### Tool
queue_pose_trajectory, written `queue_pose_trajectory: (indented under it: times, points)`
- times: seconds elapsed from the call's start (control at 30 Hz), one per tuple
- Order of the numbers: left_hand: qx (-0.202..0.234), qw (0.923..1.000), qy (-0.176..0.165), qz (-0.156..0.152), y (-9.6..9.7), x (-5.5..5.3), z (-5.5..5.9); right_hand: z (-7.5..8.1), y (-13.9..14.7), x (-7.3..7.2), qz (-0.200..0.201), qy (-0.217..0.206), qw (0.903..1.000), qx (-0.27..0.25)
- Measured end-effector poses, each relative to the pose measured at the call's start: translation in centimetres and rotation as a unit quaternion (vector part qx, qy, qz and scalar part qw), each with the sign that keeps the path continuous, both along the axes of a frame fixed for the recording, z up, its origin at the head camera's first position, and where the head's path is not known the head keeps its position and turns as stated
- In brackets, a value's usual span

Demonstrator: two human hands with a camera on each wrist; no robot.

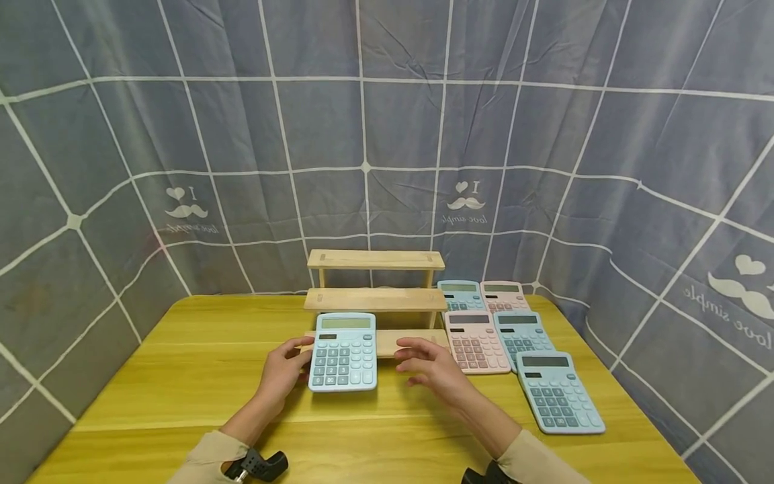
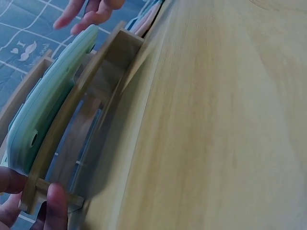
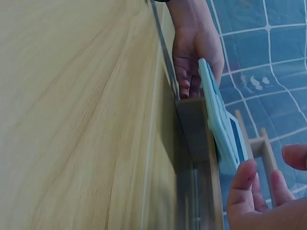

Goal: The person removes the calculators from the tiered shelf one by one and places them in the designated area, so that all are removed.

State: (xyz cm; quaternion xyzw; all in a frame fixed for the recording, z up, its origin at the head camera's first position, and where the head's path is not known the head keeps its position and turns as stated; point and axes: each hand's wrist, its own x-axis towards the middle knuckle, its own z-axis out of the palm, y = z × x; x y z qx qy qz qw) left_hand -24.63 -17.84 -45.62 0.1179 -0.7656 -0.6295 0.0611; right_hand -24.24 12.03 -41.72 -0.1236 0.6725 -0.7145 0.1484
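Note:
A light-blue calculator [image 1: 342, 353] leans face-up on the lowest step of a three-step wooden shelf [image 1: 375, 300]. My left hand [image 1: 282, 375] is at the calculator's left side, its thumb and fingers spread about the end of the lowest step. Seen from the left wrist, fingertips [image 2: 56, 201] lie close to the shelf's end bar and the calculator's corner; whether they press on either is unclear. To the right of the calculator, apart from it in the head view, my right hand [image 1: 437, 371] holds nothing, its fingers loosely bent.
At the right of the shelf lie several calculators, among them a pink one [image 1: 476, 341] and a nearer light-blue one [image 1: 559, 393]. All stand on a yellow wooden table [image 1: 199, 363]. A grey checked curtain [image 1: 399, 134] hangs behind and at both sides.

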Motion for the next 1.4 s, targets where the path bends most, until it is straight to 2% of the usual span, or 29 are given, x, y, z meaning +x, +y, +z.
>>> queue_pose_trajectory:
  times: [0.23, 0.57, 0.87, 1.0, 1.4]
  points:
    - [0.005, 0.9999, 0.009, -0.002, 0.1, -0.2, -0.1, 0.0, -1.4, -0.3, -0.006, 0.005, 1.0, 0.002]
    - [0.016, 0.9999, 0.002, -0.001, -0.1, 0.2, -0.4, -0.9, -2.6, -0.6, -0.014, 0.002, 0.9995, 0.028]
    - [0.01, 0.9999, -0.002, 0.002, -0.1, 0.4, -0.3, -0.9, -3.5, 0.1, 0.022, 0.02, 0.9972, 0.069]
    - [0.007, 1.0, -0.001, 0.003, -0.1, 0.2, -0.1, -0.9, -3.9, 0.2, 0.029, 0.03, 0.9966, 0.071]
    - [0.004, 1.0, 0.004, -0.004, 0.0, 0.1, -0.1, -2.2, -4.8, 0.0, 0.03, 0.022, 0.9984, 0.043]
